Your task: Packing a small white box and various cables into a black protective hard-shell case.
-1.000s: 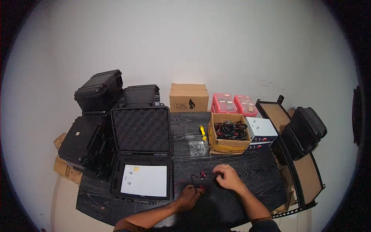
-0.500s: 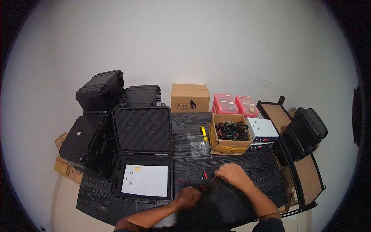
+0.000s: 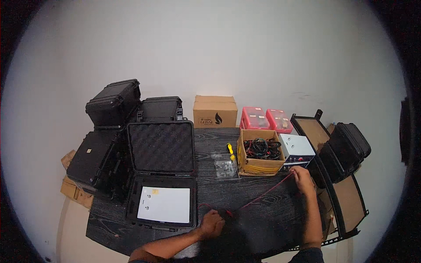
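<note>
Item 1: red cable (image 3: 267, 190), drawn straight on a diagonal across the lower centre and right of the frame, above the dark wood-grain table (image 3: 210, 142); its upper end meets the fingertips of the right hand, and its lower end reaches a red clip (image 3: 229, 213) just right of the left hand

Item 2: right hand (image 3: 303, 179), right of centre, just below the white device (image 3: 297, 144); thumb and fingers pinch the red cable

Item 3: left hand (image 3: 212, 224), lower centre, fingers curled inward; a thin red loop (image 3: 203, 205) shows at its upper left; whether the fingers grip a lead cannot be told

Item 4: open black case (image 3: 160, 147), left of centre, lid raised, foam inside; a white panel (image 3: 163, 205) lies in its base

Item 5: cardboard box of tangled cables (image 3: 261, 166), right of centre, between the white device and a clear plastic bag (image 3: 226, 168)

Item 6: yellow tool (image 3: 230, 148), above the bag

Item 7: 2 red boxes (image 3: 254, 118), upper right of centre, behind the cable box
</note>
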A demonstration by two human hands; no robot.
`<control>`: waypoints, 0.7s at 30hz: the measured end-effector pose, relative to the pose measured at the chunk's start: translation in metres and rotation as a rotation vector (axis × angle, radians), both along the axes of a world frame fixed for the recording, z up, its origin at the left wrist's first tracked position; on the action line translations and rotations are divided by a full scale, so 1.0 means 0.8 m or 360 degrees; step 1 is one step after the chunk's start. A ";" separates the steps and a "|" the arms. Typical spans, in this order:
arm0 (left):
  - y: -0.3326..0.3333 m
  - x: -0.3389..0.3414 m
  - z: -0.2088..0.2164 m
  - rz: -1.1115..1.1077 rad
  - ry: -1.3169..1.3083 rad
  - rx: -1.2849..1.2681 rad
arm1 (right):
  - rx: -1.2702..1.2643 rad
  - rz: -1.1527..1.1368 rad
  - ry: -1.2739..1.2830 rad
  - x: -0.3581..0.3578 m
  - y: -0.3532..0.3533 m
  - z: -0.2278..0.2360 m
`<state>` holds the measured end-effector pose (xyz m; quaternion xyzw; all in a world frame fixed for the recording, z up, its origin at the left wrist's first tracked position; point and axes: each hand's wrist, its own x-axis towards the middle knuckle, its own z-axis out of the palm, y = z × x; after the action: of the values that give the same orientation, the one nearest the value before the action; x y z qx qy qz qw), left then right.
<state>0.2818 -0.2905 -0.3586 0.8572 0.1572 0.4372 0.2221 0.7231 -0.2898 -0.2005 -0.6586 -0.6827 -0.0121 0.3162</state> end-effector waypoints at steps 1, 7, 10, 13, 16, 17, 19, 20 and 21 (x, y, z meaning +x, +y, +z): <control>0.000 0.001 -0.018 0.0063 -0.0086 -0.0026 | -0.0010 -0.0045 0.0011 0.019 0.000 -0.009; -0.014 0.000 -0.017 -0.0029 -0.0489 -0.1166 | -0.0130 -0.0274 0.0230 0.081 -0.014 -0.033; -0.011 0.009 -0.023 0.0172 -0.0478 -0.1094 | -0.0195 -0.0333 0.0240 0.098 -0.018 -0.051; -0.009 0.011 -0.030 0.0276 -0.0701 -0.0787 | -0.0072 -0.0403 0.0069 0.115 -0.018 -0.073; -0.012 0.012 -0.015 0.0354 -0.0797 -0.0579 | -0.0023 -0.0554 -0.0104 0.129 -0.018 -0.092; -0.013 0.012 -0.008 0.0437 -0.0775 -0.0538 | -0.0088 -0.0649 -0.0129 0.132 -0.017 -0.096; -0.010 0.013 0.002 0.0470 -0.0718 -0.0438 | -0.0188 -0.0657 -0.0054 0.132 -0.017 -0.102; -0.008 0.014 0.009 0.0500 -0.0660 -0.0340 | -0.0288 -0.0668 0.0020 0.128 -0.018 -0.099; -0.009 0.015 0.015 0.0492 -0.0662 -0.0342 | -0.0287 -0.0676 0.0018 0.138 -0.022 -0.111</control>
<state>0.2937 -0.2979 -0.3465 0.6864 0.2827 0.6133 0.2698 0.8334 -0.3072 -0.2894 -0.8132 -0.5253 -0.0137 0.2501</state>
